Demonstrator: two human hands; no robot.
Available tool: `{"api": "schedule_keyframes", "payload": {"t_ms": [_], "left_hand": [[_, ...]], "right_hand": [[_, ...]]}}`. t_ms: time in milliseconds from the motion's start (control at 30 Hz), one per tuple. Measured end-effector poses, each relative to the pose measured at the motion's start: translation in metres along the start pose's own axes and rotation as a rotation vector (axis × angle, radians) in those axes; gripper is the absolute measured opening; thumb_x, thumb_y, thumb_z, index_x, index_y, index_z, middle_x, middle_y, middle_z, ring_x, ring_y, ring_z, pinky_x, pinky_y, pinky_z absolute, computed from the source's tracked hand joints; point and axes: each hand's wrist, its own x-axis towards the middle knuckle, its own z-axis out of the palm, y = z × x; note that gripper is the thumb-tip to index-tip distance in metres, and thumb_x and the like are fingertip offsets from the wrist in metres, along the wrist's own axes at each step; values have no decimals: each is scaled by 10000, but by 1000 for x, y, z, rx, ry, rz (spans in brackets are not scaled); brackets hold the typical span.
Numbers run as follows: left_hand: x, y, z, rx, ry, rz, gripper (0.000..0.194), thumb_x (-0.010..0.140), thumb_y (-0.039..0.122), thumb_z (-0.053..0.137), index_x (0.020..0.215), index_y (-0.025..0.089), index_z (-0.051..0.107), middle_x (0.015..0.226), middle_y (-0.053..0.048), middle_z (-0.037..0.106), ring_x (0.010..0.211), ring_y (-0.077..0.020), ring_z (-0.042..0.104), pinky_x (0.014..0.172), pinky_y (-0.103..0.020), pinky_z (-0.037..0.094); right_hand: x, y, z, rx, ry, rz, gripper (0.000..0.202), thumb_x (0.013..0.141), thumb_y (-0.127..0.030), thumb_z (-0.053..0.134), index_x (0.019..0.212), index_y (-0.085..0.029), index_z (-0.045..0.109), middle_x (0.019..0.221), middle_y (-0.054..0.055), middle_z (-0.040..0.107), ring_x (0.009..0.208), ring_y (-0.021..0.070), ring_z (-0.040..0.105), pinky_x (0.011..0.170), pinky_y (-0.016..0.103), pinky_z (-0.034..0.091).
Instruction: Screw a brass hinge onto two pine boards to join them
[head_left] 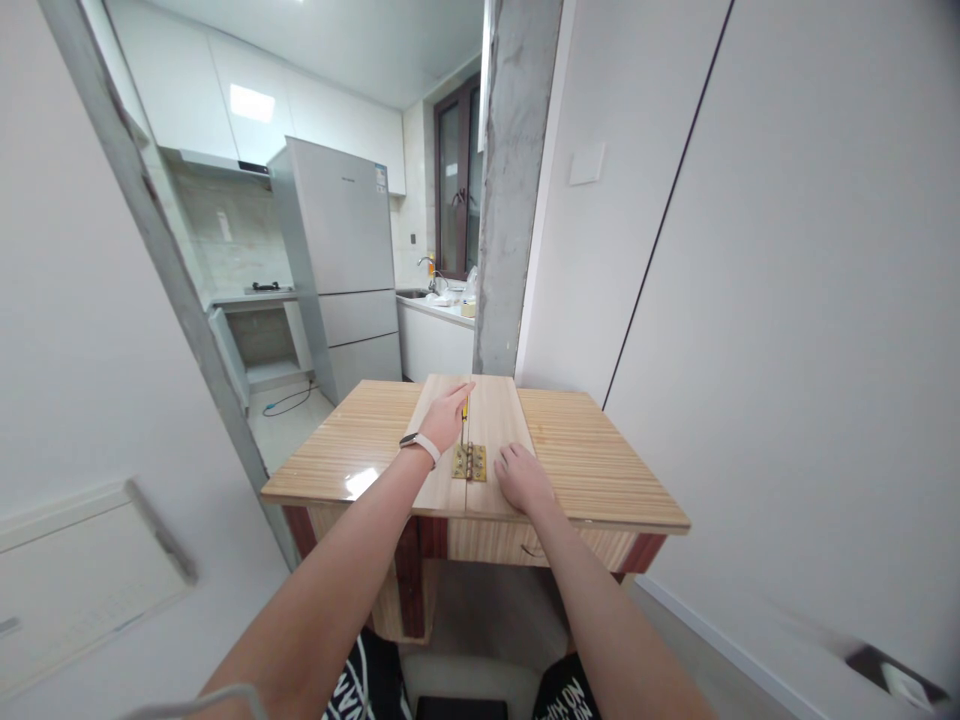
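Observation:
Two pale wooden boards, the left board (436, 487) and the right board (491, 400), lie side by side on the desk. A brass hinge (470, 462) spans the seam between them, with its knuckle along the joint. My left hand (447, 418), with a band on its wrist, is closed around a screwdriver (465, 409). Its yellow handle is mostly hidden by the fingers, and the thin shaft reaches down to the hinge's left leaf. On the right board rests my right hand (523, 480), fingers loosely bent against the wood beside the hinge, gripping nothing visible.
The wood-grain desk (592, 455) has a drawer (487, 541) under its front edge. Behind it stand a grey fridge (349, 225) and a kitchen sink (412, 294). White walls flank both sides. A cable (289, 402) lies on the kitchen floor.

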Motion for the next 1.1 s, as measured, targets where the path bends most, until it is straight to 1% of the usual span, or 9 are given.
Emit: {"api": "schedule_keyframes", "payload": {"t_ms": [133,333,433,533,633,767,833,967,1100], "left_hand": [[-1,4,1,-13,12,-43,420,1012,125,423,1360,212,642,1269,-87,699,1128,-209,662,1028,-378,536],[0,9,-1,7,36,-63,384,980,103,494,1278,232,700,1154,-65,728,1055,-202,669,997,-352,534],[-1,5,-2,34,57,-89,318,978,160,550,1225,232,737,1094,-64,715,999,-197,674,971,-337,543],[-2,-1,-3,49,56,-111,318,988,210,560,1256,232,728,1056,-63,700,934,-188,677,941,-330,557],[-2,-5,-3,44,57,-61,357,1010,190,498,1304,216,699,1185,-83,695,1072,-203,665,1025,-354,532],[-1,-4,-3,1,38,1,420,1017,130,418,1364,186,648,1387,-92,640,1301,-209,580,1164,-384,447],[-1,-1,-2,-12,32,-12,429,1013,113,409,1360,192,647,1373,-85,655,1286,-206,595,1152,-388,463],[0,3,-3,-10,41,-50,395,990,101,462,1293,217,687,1251,-64,719,1143,-207,666,1058,-382,528],[1,2,-3,-7,44,-89,327,975,137,537,1217,232,736,1165,-55,740,1054,-203,689,991,-354,558]], "right_hand": [[0,0,-1,4,-8,8,343,1045,-398,397,1170,-213,657,1248,129,627,1215,232,527,1077,349,339],[0,0,0,-5,-3,-5,344,1043,-389,394,1182,-206,651,1240,122,629,1213,232,523,1081,340,343],[0,0,0,2,-4,10,347,1040,-400,393,1181,-214,649,1264,122,619,1217,232,521,1077,345,344],[-1,0,-1,13,-19,28,362,1038,-417,387,1195,-222,649,1303,127,603,1248,236,507,1087,355,331],[-1,1,0,12,-21,33,373,1038,-422,384,1205,-221,650,1323,130,597,1263,237,501,1092,357,327],[-1,1,1,4,-9,21,370,1042,-421,380,1182,-214,653,1279,130,615,1238,235,517,1084,353,336],[0,2,1,3,-8,16,367,1043,-422,378,1167,-215,655,1264,129,621,1235,235,519,1085,353,336],[0,2,2,-1,-7,12,365,1045,-423,380,1171,-220,655,1270,126,622,1247,236,514,1093,355,333],[1,2,2,-3,-11,21,360,1046,-423,381,1174,-228,655,1276,122,618,1252,234,512,1096,356,333]]}}
